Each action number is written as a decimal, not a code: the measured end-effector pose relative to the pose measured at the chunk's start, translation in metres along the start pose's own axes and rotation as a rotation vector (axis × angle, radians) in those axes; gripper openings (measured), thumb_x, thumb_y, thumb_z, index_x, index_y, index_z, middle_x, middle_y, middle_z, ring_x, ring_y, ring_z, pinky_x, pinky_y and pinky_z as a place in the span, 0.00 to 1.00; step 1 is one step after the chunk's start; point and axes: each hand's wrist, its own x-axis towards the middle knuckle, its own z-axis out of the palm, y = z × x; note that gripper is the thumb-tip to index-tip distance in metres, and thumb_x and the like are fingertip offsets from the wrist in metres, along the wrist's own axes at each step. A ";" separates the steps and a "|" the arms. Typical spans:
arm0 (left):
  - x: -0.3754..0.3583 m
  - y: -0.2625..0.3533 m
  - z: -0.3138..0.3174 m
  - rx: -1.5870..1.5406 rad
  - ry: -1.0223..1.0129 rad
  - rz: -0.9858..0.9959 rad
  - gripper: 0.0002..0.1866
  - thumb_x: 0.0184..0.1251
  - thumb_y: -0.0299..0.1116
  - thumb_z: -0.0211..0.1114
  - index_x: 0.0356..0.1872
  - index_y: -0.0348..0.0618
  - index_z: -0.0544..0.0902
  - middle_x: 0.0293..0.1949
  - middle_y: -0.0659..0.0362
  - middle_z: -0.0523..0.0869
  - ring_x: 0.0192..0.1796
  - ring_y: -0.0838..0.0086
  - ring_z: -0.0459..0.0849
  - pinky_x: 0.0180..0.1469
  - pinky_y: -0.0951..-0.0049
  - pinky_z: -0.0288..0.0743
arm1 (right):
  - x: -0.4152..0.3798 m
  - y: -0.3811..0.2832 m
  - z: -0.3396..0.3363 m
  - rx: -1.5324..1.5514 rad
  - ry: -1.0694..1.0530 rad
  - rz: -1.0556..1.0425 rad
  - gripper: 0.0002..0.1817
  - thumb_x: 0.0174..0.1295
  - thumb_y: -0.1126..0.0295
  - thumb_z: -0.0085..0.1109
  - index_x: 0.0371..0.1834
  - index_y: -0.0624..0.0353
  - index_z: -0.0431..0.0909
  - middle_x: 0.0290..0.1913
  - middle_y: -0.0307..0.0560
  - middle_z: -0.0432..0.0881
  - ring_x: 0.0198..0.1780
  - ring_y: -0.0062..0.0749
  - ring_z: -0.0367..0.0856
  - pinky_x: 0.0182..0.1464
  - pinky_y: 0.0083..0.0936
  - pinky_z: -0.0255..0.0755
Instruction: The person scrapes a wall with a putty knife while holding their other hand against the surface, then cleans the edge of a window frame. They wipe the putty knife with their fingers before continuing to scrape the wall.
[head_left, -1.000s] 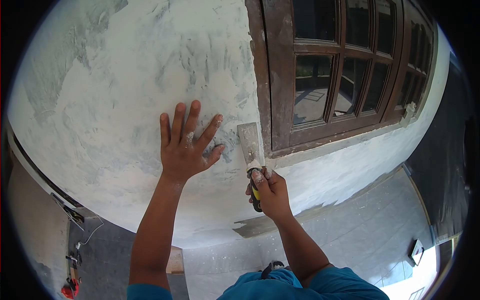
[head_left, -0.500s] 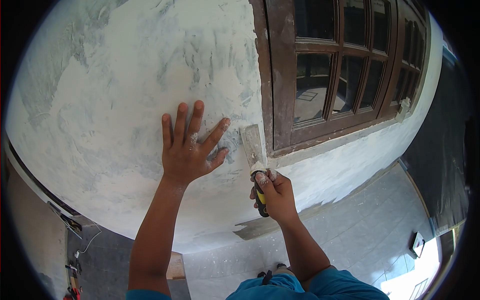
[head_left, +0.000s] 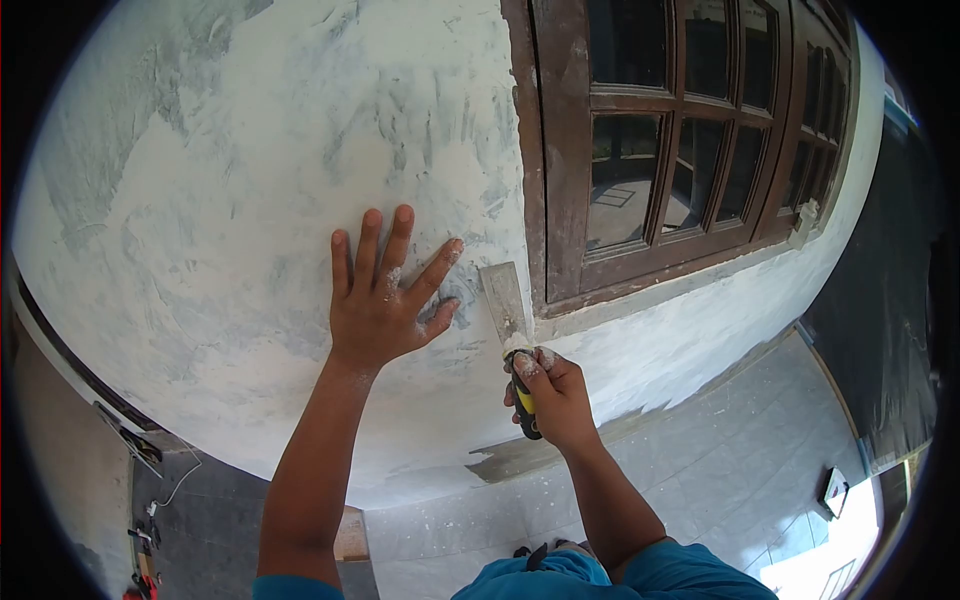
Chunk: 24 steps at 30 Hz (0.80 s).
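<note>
Flat against the patchy white wall (head_left: 250, 150) lies my left hand (head_left: 380, 305), fingers spread and dusted with white filler. My right hand (head_left: 548, 392) grips the black and yellow handle of a putty knife (head_left: 508, 298). Its wide metal blade points up along the wall, just left of the lower corner of the brown wooden window frame (head_left: 562, 200). White paste clings to the base of the blade and to my right thumb. Grey streaks show through the white coat around both hands.
Glass panes (head_left: 625, 170) fill the window on the right, with a grey sill (head_left: 640, 300) under it. Grey floor tiles (head_left: 690, 470) lie below. A dark sheet (head_left: 875, 290) stands at far right. Tools (head_left: 143, 580) and a white cable (head_left: 178, 485) sit at lower left.
The putty knife's blade has slid slightly down the wall beside the window frame. My left hand stays spread on the wall, nearly in the same spot.
</note>
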 end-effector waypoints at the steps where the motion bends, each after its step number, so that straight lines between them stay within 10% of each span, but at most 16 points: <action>1: 0.000 0.000 0.001 -0.008 -0.002 -0.006 0.36 0.50 0.59 0.71 0.65 0.74 0.78 0.77 0.49 0.60 0.80 0.48 0.51 0.78 0.39 0.39 | 0.000 0.000 0.000 -0.028 0.012 0.021 0.14 0.74 0.58 0.54 0.39 0.59 0.77 0.22 0.39 0.78 0.20 0.17 0.74 0.23 0.18 0.69; 24: 0.001 0.001 -0.002 -0.003 0.003 -0.014 0.39 0.48 0.57 0.72 0.67 0.66 0.76 0.77 0.49 0.62 0.79 0.49 0.55 0.77 0.39 0.42 | 0.001 -0.011 0.008 -0.024 -0.027 0.030 0.14 0.73 0.60 0.54 0.40 0.61 0.78 0.26 0.40 0.79 0.25 0.19 0.80 0.22 0.18 0.75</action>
